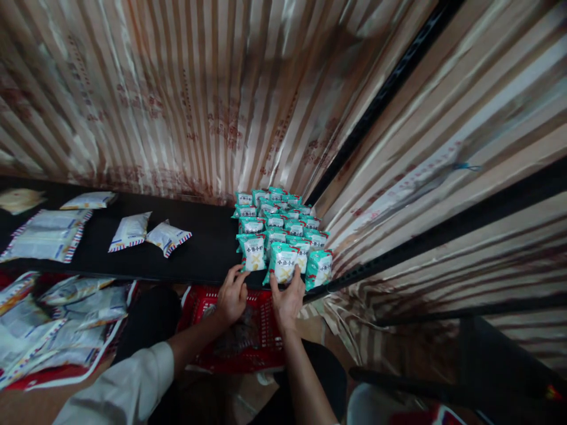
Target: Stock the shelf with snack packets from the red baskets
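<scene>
Small teal-and-white snack bags [275, 221] stand upright in close rows at the right end of a black shelf. My right hand [287, 300] is at the shelf's front edge, with thumb and fingers around the lower part of a front snack bag [284, 264]. To its left, my left hand [232, 297] has its fingers partly bent and apart, with the fingertips by the bottom of another front snack bag [254, 252]; it appears to hold nothing. One more teal bag [319, 267] stands at the right front corner.
White bags with striped edges [48, 235] lie on the left of the black shelf [208, 239]. Below are a red basket [270, 330] between my knees and another basket of bags [84, 307] at left. Striped sheeting [177, 88] hangs behind; dark metal posts [376, 106] stand at right.
</scene>
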Demonstrator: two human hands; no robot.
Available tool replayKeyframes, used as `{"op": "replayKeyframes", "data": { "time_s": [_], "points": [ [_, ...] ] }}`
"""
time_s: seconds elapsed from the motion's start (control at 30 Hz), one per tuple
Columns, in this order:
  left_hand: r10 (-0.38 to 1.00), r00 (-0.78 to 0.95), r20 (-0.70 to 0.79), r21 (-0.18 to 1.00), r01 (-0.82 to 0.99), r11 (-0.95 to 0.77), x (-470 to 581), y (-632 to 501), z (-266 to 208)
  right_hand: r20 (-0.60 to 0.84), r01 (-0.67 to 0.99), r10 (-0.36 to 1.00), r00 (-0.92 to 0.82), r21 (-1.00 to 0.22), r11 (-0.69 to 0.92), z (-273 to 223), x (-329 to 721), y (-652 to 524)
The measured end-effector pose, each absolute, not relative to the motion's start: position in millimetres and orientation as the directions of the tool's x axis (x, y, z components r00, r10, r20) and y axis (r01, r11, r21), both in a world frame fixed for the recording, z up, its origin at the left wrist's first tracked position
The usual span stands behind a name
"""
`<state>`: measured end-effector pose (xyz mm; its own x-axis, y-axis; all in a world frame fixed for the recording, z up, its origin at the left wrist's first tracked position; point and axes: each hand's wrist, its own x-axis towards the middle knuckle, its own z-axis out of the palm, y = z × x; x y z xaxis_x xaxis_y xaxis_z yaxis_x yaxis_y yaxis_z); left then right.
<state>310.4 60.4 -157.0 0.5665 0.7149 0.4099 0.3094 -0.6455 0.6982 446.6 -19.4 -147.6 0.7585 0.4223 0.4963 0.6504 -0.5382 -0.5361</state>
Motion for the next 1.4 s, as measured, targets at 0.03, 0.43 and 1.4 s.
{"op": "replayKeyframes", "data": {
  "time_s": [0.03, 0.43, 1.4],
  "points": [
    [0.737, 0.542, 0.404, 0.704, 0.330, -0.628, 311.9, 62.0, -155.5, 0.507, 0.650, 0.410, 0.759, -0.551, -0.523, -146.1, 448.4, -18.4],
    [0.866, 0.395, 0.307, 0.716, 0.504, -0.483, 345.6, 89.4, -150.2, 0.504, 0.641, 0.401, 0.765, -0.544, -0.541, -156.6, 449.9, -11.6],
    [0.845, 0.507, 0.174, 0.781, 0.451, -0.431, 350.8, 103.3, -156.2, 0.487, 0.628, 0.398, 0.777, -0.556, -0.544, -163.2, 445.0, -7.5]
  ]
}}
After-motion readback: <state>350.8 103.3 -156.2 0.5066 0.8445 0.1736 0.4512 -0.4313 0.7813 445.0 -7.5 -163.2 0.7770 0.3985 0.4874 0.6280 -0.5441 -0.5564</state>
